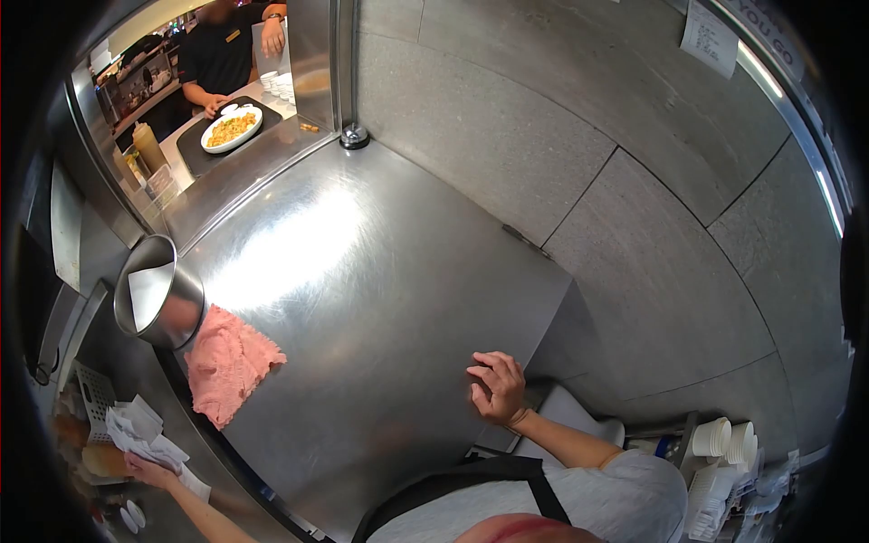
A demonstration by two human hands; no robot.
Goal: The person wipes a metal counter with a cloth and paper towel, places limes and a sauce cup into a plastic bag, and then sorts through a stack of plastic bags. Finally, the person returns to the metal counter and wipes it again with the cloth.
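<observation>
At the lower left, my left hand (152, 471) is closed on a bunch of crumpled white sheets (149, 439) that look like paper or thin cloth. A white perforated basket (95, 394) stands just beyond them. My right hand (496, 387) holds nothing; its fingers are apart and loosely curled over the right side of the steel counter (380, 299). Between the two hands, nearer the left, a pink cloth (228, 366) lies on the counter's left edge. Behind the cloth stands a round steel container (186, 303) with a white sheet inside.
Through the pass window, a person (217, 54) in black touches a dark tray (195, 145) bearing a white plate of food (232, 129). A service bell (354, 137) sits at the counter's back corner. Grey tiled wall (634, 217) bounds the right; stacked white cups (711, 438) stand lower right.
</observation>
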